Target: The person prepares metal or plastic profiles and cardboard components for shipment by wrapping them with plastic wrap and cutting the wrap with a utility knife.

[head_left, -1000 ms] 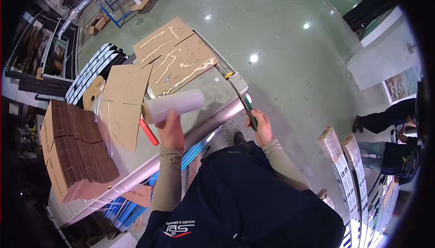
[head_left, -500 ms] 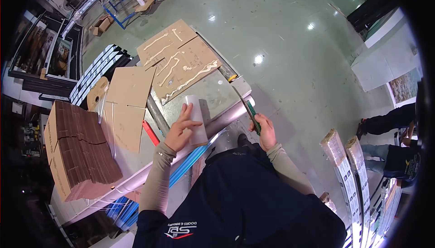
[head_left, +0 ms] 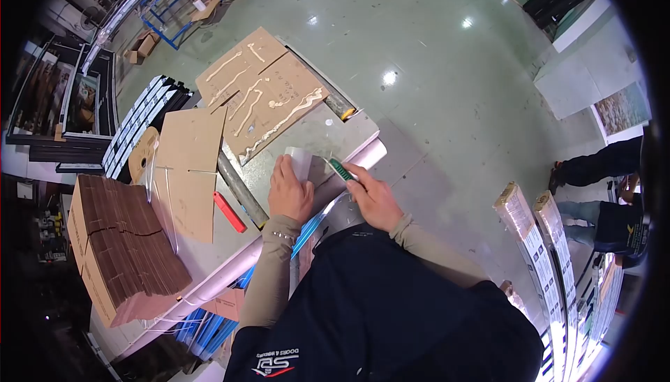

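A white roll lies near the table's edge, partly covered by my left hand. The fingers of that hand are closed over the roll. My right hand is wrapped around a green-handled knife, its tip pointing toward the roll. Whether the knife touches the roll is hard to tell. A red bar-shaped tool rests on the table, left of my left hand.
Flat cardboard with beads of cream-coloured paste covers the table's far part. Stacked brown cardboard stands at the left. Wrapped profiles rise at the right, near another person. Blue strips sit below the table edge.
My right hand has brought the knife left, close to the roll. My left hand has gone from spread fingers to a closed grip on the roll.
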Tool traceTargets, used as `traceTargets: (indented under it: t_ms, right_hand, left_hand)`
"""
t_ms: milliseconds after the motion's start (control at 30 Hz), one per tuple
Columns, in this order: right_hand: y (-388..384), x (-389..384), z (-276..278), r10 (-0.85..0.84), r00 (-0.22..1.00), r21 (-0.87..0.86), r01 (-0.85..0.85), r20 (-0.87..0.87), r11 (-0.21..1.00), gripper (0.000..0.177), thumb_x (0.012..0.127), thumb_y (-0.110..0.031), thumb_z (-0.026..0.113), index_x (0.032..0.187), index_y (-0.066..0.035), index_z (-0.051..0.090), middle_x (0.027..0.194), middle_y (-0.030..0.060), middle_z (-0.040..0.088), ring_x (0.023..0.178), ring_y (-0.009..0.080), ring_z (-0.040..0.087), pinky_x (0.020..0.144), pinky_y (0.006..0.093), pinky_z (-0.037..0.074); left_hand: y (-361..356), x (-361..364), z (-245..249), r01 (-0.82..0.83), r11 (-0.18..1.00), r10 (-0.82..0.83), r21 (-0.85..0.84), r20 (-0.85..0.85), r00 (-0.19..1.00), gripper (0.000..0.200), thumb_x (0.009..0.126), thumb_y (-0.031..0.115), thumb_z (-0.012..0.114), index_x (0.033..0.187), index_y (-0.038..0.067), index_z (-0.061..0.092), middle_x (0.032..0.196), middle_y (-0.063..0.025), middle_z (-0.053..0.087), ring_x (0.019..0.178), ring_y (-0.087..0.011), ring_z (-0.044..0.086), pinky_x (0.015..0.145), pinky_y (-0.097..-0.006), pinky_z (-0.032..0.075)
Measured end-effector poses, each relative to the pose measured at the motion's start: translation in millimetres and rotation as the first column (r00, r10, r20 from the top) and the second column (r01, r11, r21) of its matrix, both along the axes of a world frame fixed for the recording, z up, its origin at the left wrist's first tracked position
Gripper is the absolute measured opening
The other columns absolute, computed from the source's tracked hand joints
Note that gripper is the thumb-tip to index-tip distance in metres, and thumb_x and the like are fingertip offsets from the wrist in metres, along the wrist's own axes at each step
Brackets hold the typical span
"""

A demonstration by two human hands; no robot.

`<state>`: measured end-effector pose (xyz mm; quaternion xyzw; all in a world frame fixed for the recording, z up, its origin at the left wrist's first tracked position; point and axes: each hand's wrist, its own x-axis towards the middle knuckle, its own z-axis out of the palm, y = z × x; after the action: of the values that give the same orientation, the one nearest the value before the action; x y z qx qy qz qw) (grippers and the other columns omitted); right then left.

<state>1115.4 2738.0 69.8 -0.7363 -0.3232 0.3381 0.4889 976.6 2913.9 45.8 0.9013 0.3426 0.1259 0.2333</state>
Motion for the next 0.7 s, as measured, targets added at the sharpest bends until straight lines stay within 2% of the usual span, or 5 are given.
traceTargets:
  t_ms: [167,200,367,533,700]
  right_hand:
    - [5.4,-7.0,6.1,0.020,1.000,0.068,-0.021,0.016,0.997,0.043,0.107,-0.026,0.053,0.147,-0.010,0.051,0.085,0.0234,0.068,0.084,0.0446,0.069,0.076,0.0475,0.052]
    - [5.3,-7.2,5.0,0.013,0.999,0.079,-0.016,0.032,0.997,0.043,0.107,-0.025,0.053,0.147,-0.010,0.051,0.084,0.0230,0.068,0.083,0.0444,0.069,0.075,0.0475,0.052]
    - [5.2,-4.3,2.3,0.040,0.999,0.046,-0.040,-0.011,0.998,0.040,0.107,-0.023,0.054,0.145,-0.010,0.052,0.083,0.0223,0.067,0.081,0.0423,0.069,0.072,0.0475,0.051]
    - [12.2,-8.4,9.5,0.025,0.999,0.062,-0.028,0.037,0.998,0.039,0.107,-0.023,0.053,0.142,-0.007,0.053,0.093,0.0242,0.070,0.091,0.0456,0.069,0.080,0.0514,0.053]
    - [23.1,-8.7,-1.3,-0.053,0.997,0.115,0.047,0.049,0.992,0.038,0.106,-0.021,0.055,0.141,-0.004,0.056,0.087,0.0246,0.068,0.082,0.0433,0.069,0.075,0.0461,0.053]
  left_hand:
    - [-5.6,4.1,-3.8,-0.014,0.997,0.020,0.072,-0.077,0.997,0.075,0.086,0.015,0.071,0.150,-0.004,0.037,0.153,-0.0307,0.043,0.141,-0.0458,0.046,0.116,-0.0477,0.042]
    - [-4.0,2.8,-7.3,0.004,0.989,-0.002,0.146,-0.013,1.000,0.071,0.087,0.017,0.069,0.149,-0.001,0.040,0.154,-0.0284,0.043,0.129,-0.0463,0.055,0.101,-0.0520,0.051]
    - [-2.4,5.8,-10.5,-0.040,0.983,0.045,0.178,-0.027,0.999,0.061,0.096,0.024,0.068,0.146,-0.001,0.044,0.150,-0.0250,0.050,0.121,-0.0447,0.060,0.098,-0.0508,0.053]
    - [0.6,7.9,-11.8,-0.026,0.980,0.035,0.195,-0.044,0.998,0.056,0.098,0.023,0.065,0.144,-0.001,0.046,0.148,-0.0247,0.051,0.122,-0.0446,0.059,0.098,-0.0503,0.052]
    - [-6.4,15.7,-1.2,-0.030,0.984,0.043,0.176,-0.070,0.997,0.054,0.099,0.024,0.064,0.143,-0.002,0.046,0.148,-0.0242,0.051,0.121,-0.0441,0.059,0.096,-0.0504,0.053]
